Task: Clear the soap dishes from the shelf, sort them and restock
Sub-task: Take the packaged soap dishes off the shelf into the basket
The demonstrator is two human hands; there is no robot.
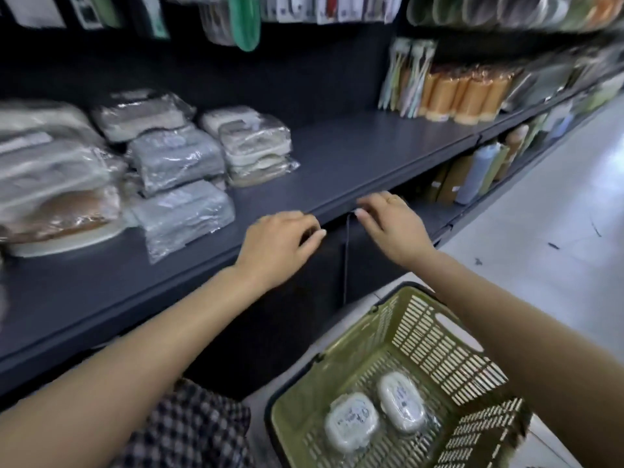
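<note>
Both hands are hovering empty at the shelf's (pixel 354 157) front edge, the left hand (pixel 280 246) with fingers loosely curled, the right hand (pixel 393 224) with fingers loosely bent; neither is holding anything. Wrapped soap dishes (pixel 179 160) are sitting stacked on the shelf up and to the left, nearer the left hand. Two more soap dishes (pixel 374 415) are lying in the green basket (pixel 449 352) below, under the right arm.

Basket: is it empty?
No, the green basket holds two wrapped white soap dishes on its floor.
</note>
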